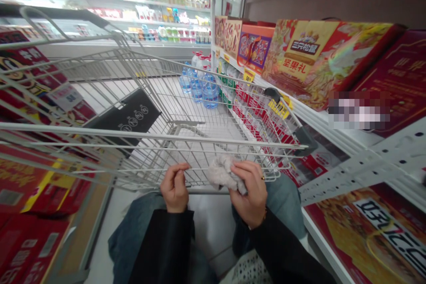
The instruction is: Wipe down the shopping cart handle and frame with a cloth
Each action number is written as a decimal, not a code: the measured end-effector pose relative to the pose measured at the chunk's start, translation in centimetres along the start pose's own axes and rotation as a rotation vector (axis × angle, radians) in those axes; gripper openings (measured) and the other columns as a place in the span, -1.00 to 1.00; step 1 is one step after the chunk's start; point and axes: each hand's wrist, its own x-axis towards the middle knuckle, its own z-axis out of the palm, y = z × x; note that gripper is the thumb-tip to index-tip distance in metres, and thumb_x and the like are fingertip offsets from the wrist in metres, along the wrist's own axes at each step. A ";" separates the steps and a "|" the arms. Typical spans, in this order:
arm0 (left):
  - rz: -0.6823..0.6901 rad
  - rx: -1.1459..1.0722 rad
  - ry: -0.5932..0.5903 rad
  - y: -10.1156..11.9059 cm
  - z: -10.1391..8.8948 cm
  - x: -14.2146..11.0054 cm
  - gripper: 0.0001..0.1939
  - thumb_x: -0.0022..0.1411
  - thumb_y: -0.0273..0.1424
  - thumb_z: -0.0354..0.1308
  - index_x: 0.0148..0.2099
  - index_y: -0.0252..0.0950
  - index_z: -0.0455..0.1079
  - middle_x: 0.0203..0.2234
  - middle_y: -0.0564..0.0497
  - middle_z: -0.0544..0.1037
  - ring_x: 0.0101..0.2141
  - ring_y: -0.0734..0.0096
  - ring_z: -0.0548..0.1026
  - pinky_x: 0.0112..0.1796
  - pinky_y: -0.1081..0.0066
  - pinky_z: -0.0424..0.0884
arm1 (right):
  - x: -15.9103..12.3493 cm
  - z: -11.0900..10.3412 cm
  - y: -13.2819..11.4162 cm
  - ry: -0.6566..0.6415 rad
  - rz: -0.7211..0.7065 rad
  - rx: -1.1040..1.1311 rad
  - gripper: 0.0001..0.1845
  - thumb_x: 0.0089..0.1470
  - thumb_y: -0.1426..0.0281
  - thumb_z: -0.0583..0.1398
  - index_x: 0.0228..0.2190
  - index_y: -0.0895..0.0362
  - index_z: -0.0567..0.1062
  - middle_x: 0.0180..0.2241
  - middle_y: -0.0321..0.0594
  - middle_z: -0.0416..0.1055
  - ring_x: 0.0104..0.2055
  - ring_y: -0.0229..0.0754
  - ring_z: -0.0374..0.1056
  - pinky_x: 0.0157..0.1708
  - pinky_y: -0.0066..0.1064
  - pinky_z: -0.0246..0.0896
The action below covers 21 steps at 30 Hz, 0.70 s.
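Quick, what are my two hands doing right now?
Left hand: closed, fingers curled at the shopping cart's wire side; can't tell if gripping.
Right hand: closed, holding a fluffy pale fabric bundle.

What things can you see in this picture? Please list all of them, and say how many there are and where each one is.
wire shopping cart: 1, silver, directly in front of the person
printed black sheet: 1, black, lying inside the cart
fluffy fabric item: 1, off-white, at the cart's near rim
water bottles: several, clear and blue, beyond the cart
nut gift box: 1, red and gold, on the right shelf
stacked boxes: several, red and yellow, at left
packaged goods: many, mixed colours, on far shelves
left hand: 1, on the cart's wire
right hand: 1, on the fluffy item
sleeves: 2, black, on the forearms
jeans: 1 pair, blue, below the hands
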 end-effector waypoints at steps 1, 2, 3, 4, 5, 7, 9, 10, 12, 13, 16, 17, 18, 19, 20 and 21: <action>-0.007 -0.009 0.005 0.0 0.0 0.0 -0.73 0.35 -0.27 -0.01 -0.21 -0.28 0.46 -0.41 0.01 0.55 -0.53 0.46 0.35 -0.45 0.43 0.34 | -0.3 0.2 0.1 -0.016 0.004 -0.003 -0.55 0.06 0.66 0.21 -0.02 0.09 0.52 -0.09 -0.07 0.56 0.00 0.00 0.46 0.02 -0.03 0.48; -0.016 -0.021 0.011 0.1 0.0 0.0 -0.74 0.34 -0.28 0.00 -0.22 -0.29 0.46 -0.41 0.01 0.55 -0.53 0.47 0.34 -0.45 0.43 0.33 | -0.6 0.4 0.2 -0.031 0.007 -0.005 -0.55 0.06 0.66 0.20 -0.03 0.09 0.52 -0.09 -0.07 0.56 -0.01 0.00 0.46 0.01 -0.04 0.48; -0.025 -0.032 0.018 0.1 0.1 0.0 -0.75 0.33 -0.28 0.01 -0.23 -0.29 0.46 -0.41 0.01 0.55 -0.53 0.47 0.34 -0.45 0.43 0.33 | -0.8 0.5 0.2 -0.043 0.010 -0.006 -0.55 0.06 0.66 0.20 -0.03 0.09 0.52 -0.10 -0.07 0.56 -0.01 0.00 0.46 0.00 -0.04 0.48; -0.033 -0.039 0.029 0.1 0.1 0.1 -0.75 0.33 -0.28 0.02 -0.23 -0.29 0.46 -0.40 0.00 0.55 -0.53 0.47 0.35 -0.45 0.43 0.33 | -0.9 0.5 0.1 -0.051 0.010 -0.003 -0.56 0.06 0.67 0.20 -0.03 0.10 0.52 -0.10 -0.07 0.56 -0.01 0.00 0.46 0.00 -0.05 0.49; -0.041 -0.044 0.043 0.1 0.2 0.1 -0.76 0.32 -0.29 0.02 -0.24 -0.29 0.46 -0.40 0.00 0.55 -0.52 0.47 0.35 -0.45 0.43 0.34 | -0.8 0.4 0.0 -0.052 0.006 0.001 -0.55 0.06 0.67 0.20 -0.03 0.10 0.52 -0.10 -0.07 0.56 -0.01 0.00 0.46 0.01 -0.05 0.49; -0.056 -0.050 0.074 0.2 0.4 0.1 -0.77 0.32 -0.30 0.02 -0.26 -0.29 0.45 -0.40 0.00 0.55 -0.51 0.47 0.37 -0.45 0.43 0.34 | -0.4 0.1 -0.3 -0.033 -0.003 0.007 -0.54 0.05 0.68 0.20 -0.02 0.11 0.53 -0.09 -0.06 0.56 0.01 -0.01 0.46 0.03 -0.06 0.48; -0.071 -0.053 0.107 0.7 0.6 0.0 -0.78 0.33 -0.32 0.02 -0.25 -0.30 0.44 -0.39 0.01 0.55 -0.53 0.49 0.35 -0.47 0.45 0.31 | 0.1 -0.3 -0.5 -0.001 -0.017 0.005 -0.50 0.04 0.69 0.19 0.00 0.11 0.52 -0.07 -0.06 0.56 0.02 0.00 0.46 0.05 -0.06 0.47; -0.079 -0.054 0.125 1.1 0.7 -0.2 -0.79 0.34 -0.33 0.02 -0.24 -0.30 0.44 -0.37 0.01 0.56 -0.55 0.52 0.33 -0.49 0.46 0.29 | 0.3 -0.4 -0.6 0.010 -0.025 0.002 -0.49 0.03 0.69 0.18 0.01 0.11 0.52 -0.06 -0.05 0.56 0.03 0.00 0.46 0.05 -0.05 0.47; -0.095 -0.054 0.159 2.6 0.9 -1.0 -0.80 0.38 -0.34 0.01 -0.16 -0.30 0.44 -0.29 0.00 0.58 -0.57 0.56 0.31 -0.52 0.47 0.27 | 0.2 -0.5 -0.6 0.009 -0.039 -0.004 -0.47 0.03 0.69 0.17 0.03 0.12 0.52 -0.05 -0.05 0.56 0.03 0.00 0.46 0.05 -0.06 0.47; -0.100 -0.052 0.175 3.6 1.0 -1.6 -0.79 0.41 -0.35 0.00 -0.08 -0.30 0.43 -0.18 -0.04 0.60 -0.55 0.58 0.35 -0.49 0.47 0.31 | 0.0 -0.4 -0.5 -0.001 -0.046 -0.005 -0.46 0.04 0.69 0.16 0.03 0.12 0.51 -0.05 -0.05 0.56 0.04 0.00 0.45 0.04 -0.06 0.48; -0.049 -0.066 0.149 6.7 1.4 -3.9 -0.67 0.39 -0.37 0.10 0.17 -0.26 0.29 0.29 -0.26 0.31 -0.37 0.55 0.52 -0.34 0.42 0.47 | -0.8 0.0 -0.2 -0.035 -0.053 -0.006 -0.48 0.05 0.67 0.15 0.04 0.13 0.51 -0.05 -0.03 0.55 0.04 0.00 0.45 0.02 -0.06 0.50; -0.002 -0.062 0.154 7.6 1.5 -4.6 -0.63 0.37 -0.39 0.13 0.19 -0.26 0.27 0.34 -0.29 0.18 -0.30 0.52 0.55 -0.30 0.39 0.51 | -1.0 0.1 -0.1 -0.041 -0.048 -0.006 -0.48 0.06 0.67 0.15 0.04 0.13 0.51 -0.05 -0.03 0.55 0.04 0.01 0.45 0.03 -0.06 0.50; 0.059 -0.048 0.172 8.2 1.7 -5.1 -0.59 0.36 -0.41 0.15 0.21 -0.25 0.25 0.35 -0.30 0.13 -0.25 0.49 0.55 -0.28 0.37 0.53 | -1.1 0.1 0.0 -0.041 -0.042 -0.007 -0.48 0.06 0.67 0.14 0.04 0.13 0.51 -0.05 -0.04 0.55 0.05 0.01 0.45 0.03 -0.05 0.50; 0.120 -0.040 0.157 8.7 1.9 -5.5 -0.59 0.36 -0.41 0.15 0.22 -0.24 0.26 0.32 -0.28 0.16 -0.25 0.48 0.54 -0.27 0.36 0.53 | -1.1 0.1 0.1 -0.038 -0.036 -0.009 -0.48 0.05 0.67 0.15 0.04 0.12 0.51 -0.05 -0.04 0.55 0.05 0.01 0.45 0.04 -0.05 0.50; 0.115 -0.045 0.084 8.9 2.0 -5.7 -0.60 0.38 -0.39 0.13 0.23 -0.23 0.27 0.29 -0.26 0.24 -0.23 0.44 0.54 -0.24 0.34 0.54 | -1.1 0.1 0.2 -0.033 -0.030 -0.012 -0.48 0.05 0.67 0.15 0.03 0.11 0.51 -0.05 -0.05 0.55 0.05 0.01 0.46 0.05 -0.05 0.50; 0.079 -0.059 0.009 8.9 2.2 -5.7 -0.60 0.41 -0.36 0.09 0.26 -0.22 0.27 0.24 -0.23 0.32 -0.21 0.41 0.53 -0.22 0.33 0.54 | -1.1 0.1 0.2 -0.027 -0.026 -0.018 -0.48 0.05 0.67 0.15 0.03 0.10 0.51 -0.05 -0.05 0.55 0.05 0.01 0.46 0.05 -0.04 0.50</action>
